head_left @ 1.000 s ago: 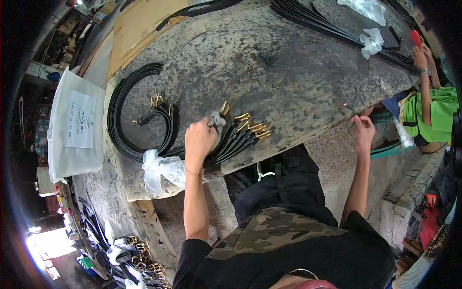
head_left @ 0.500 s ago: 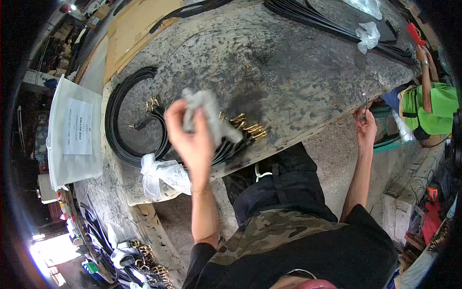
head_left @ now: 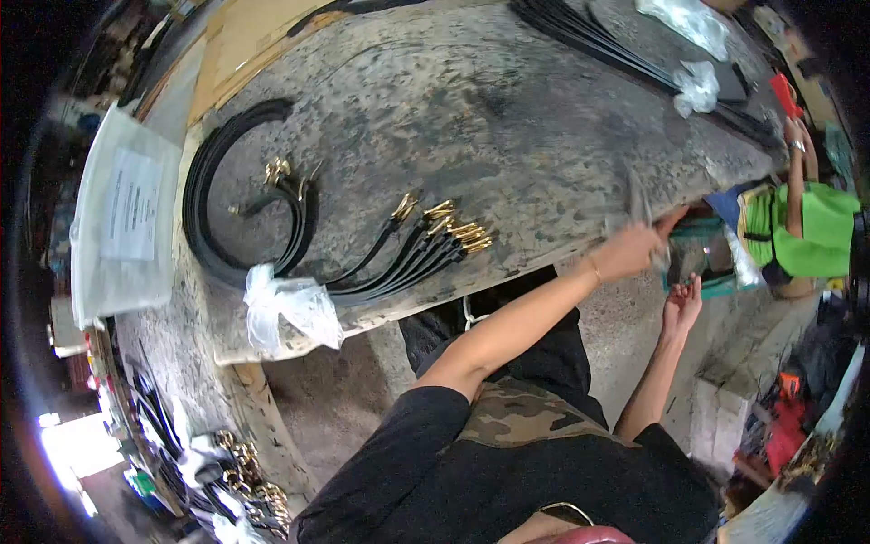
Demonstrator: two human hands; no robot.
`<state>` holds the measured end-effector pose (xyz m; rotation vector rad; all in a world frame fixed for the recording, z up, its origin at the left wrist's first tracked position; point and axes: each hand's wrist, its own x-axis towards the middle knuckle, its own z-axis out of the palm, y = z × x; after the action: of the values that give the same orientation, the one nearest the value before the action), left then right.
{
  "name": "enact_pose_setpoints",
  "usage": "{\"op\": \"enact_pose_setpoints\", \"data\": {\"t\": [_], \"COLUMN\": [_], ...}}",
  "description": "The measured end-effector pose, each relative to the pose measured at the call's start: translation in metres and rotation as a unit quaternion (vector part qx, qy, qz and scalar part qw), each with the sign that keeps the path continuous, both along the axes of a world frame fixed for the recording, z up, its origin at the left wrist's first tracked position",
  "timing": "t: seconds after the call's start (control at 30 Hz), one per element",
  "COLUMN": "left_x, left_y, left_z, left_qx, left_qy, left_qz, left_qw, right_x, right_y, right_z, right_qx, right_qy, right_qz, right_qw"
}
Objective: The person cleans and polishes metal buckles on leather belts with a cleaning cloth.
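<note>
My left hand (head_left: 632, 252) is stretched across to the right over the table's front edge, closed and smeared by motion. A blurred grey cloth (head_left: 632, 204) shows at its fingers. Lower and just right of it, off the table's edge, my right hand (head_left: 681, 304) is raised with curled fingers; what they hold, if anything, I cannot make out. Well to the left, a coiled bundle of black belts (head_left: 208, 208) lies on the table, bound with white plastic (head_left: 294, 308). Their ends with gold buckles (head_left: 467, 238) fan out near the front edge.
More black belts (head_left: 598, 50) lie at the far right of the table (head_left: 381, 136). At left stands a white plastic bag (head_left: 127, 227) with a printed sheet. A person in green (head_left: 807, 236) is at the right with a red object (head_left: 784, 93). Buckled belts (head_left: 245, 471) are piled lower left.
My left hand has swung right with the cloth, from above the belts to near my right hand. My right hand has moved lower; the thin tool seen in it earlier no longer shows clearly.
</note>
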<state>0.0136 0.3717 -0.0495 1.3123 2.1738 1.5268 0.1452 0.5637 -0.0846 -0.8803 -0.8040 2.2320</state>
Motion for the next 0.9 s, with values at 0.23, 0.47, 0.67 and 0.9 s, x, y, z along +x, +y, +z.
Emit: {"op": "enact_pose_setpoints", "data": {"t": [0.23,0.47,0.67,0.9], "left_x": [0.037,0.034,0.033,-0.026], "left_y": [-0.103,-0.297,-0.375,-0.398], "left_z": [0.069,0.151,0.105,0.081], "left_qx": [0.078,-0.155,-0.447,-0.351], "left_qy": [-0.162,0.016,-0.016,-0.052], "left_qz": [0.138,0.478,0.441,0.417], "left_qw": [0.974,0.864,0.778,0.837], "right_x": [-0.026,-0.100,-0.146,-0.173], "right_y": [0.023,-0.062,-0.079,-0.152], "right_z": [-0.003,0.050,0.041,0.070], "right_qx": [0.056,0.194,0.219,0.219], "right_qy": [0.058,-0.026,0.092,0.099], "right_qz": [0.086,0.072,0.152,0.263], "right_qw": [0.993,0.978,0.959,0.934]}}
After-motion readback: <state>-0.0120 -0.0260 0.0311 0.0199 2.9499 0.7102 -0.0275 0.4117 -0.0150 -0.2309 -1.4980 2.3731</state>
